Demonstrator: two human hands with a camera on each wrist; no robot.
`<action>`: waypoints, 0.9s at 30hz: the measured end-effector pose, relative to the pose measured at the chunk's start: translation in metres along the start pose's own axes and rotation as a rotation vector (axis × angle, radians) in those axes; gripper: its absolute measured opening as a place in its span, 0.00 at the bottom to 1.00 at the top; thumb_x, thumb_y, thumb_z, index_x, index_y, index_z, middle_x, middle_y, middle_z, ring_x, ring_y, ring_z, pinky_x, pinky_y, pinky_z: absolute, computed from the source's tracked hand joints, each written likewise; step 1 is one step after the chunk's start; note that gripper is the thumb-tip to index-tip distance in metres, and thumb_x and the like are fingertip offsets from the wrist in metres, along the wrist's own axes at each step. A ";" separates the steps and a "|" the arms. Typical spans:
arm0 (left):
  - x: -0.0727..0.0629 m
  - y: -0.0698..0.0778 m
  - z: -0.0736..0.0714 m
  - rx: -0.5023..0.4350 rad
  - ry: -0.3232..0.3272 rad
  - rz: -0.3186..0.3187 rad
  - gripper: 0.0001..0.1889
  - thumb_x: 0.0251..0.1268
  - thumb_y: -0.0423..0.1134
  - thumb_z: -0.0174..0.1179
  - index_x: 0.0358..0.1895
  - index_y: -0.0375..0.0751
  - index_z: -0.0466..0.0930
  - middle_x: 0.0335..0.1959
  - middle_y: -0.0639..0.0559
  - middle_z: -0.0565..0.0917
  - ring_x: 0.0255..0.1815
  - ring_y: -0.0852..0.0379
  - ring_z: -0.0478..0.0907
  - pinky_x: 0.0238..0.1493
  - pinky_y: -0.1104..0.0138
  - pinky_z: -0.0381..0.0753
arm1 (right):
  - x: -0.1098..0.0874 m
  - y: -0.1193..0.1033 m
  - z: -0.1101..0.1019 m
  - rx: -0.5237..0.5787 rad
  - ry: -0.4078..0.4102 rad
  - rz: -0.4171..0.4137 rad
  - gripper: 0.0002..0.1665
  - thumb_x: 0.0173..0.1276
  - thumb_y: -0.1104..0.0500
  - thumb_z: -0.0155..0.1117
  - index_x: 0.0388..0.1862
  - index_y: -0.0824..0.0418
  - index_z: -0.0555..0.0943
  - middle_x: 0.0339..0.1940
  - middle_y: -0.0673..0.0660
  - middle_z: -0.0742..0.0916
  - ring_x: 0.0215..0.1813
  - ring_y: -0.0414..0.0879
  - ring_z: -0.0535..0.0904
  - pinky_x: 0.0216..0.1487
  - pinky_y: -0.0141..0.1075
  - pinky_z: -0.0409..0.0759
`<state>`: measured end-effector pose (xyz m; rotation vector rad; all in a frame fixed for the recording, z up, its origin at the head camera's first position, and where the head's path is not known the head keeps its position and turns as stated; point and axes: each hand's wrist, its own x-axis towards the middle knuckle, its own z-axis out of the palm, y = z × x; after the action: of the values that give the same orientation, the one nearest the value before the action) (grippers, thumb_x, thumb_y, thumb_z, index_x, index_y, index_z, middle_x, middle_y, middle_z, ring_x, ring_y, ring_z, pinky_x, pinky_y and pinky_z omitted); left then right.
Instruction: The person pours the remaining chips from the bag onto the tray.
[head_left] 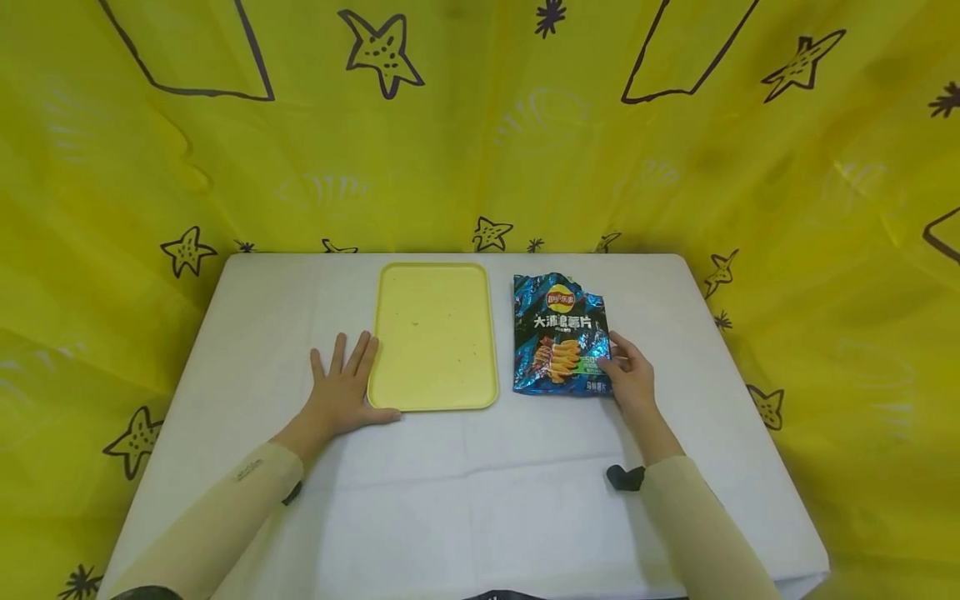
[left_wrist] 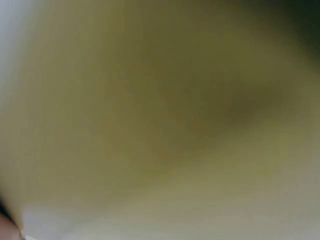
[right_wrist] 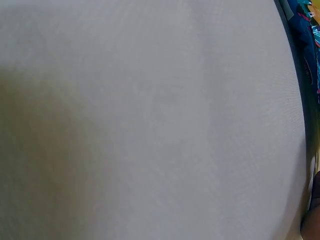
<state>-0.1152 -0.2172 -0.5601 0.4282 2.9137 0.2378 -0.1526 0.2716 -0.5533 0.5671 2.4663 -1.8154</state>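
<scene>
Chip bag [head_left: 558, 342] lies on bench [head_left: 465, 508], R of yellow tray [head_left: 432, 337]. R hand [head_left: 633, 379] pinches bag's lower R edge w/ fingers. L hand [head_left: 341, 396]: fingers straight & spread, at tray's near-L corner.

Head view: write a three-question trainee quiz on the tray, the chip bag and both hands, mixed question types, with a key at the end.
1. Multiple choice. As the head view shows it, where is the blue chip bag relative to the yellow tray?
A) To its left
B) To its right
C) On top of it

2. True or false. The left-hand grip is curled round the blue chip bag.

3. Short answer. In the head view, which side edge of the blue chip bag does the right-hand grip hold?

Key:
1. B
2. False; it is spread out at the left side of the yellow tray.
3. The right edge, toward the bottom.
</scene>
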 end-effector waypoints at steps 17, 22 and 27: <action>0.000 -0.003 0.007 0.022 0.043 0.028 0.70 0.46 0.85 0.51 0.81 0.41 0.32 0.83 0.42 0.35 0.80 0.30 0.26 0.66 0.26 0.26 | 0.004 0.006 -0.001 0.009 -0.017 0.017 0.34 0.73 0.61 0.62 0.76 0.48 0.68 0.67 0.55 0.76 0.54 0.39 0.76 0.47 0.21 0.77; 0.003 -0.007 0.013 0.035 0.074 0.034 0.70 0.45 0.87 0.47 0.81 0.43 0.30 0.83 0.44 0.34 0.80 0.31 0.26 0.66 0.26 0.25 | 0.003 0.005 0.000 0.003 0.001 0.009 0.33 0.73 0.61 0.62 0.75 0.47 0.68 0.66 0.55 0.76 0.54 0.39 0.75 0.49 0.21 0.76; 0.003 -0.008 0.014 0.029 0.078 0.029 0.70 0.44 0.88 0.46 0.81 0.44 0.30 0.83 0.44 0.35 0.80 0.32 0.26 0.66 0.27 0.24 | 0.003 0.005 0.002 0.009 -0.003 0.021 0.33 0.74 0.59 0.62 0.75 0.45 0.68 0.66 0.54 0.76 0.54 0.39 0.75 0.50 0.22 0.76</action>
<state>-0.1170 -0.2224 -0.5760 0.4771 2.9924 0.2220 -0.1540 0.2715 -0.5588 0.5879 2.4413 -1.8195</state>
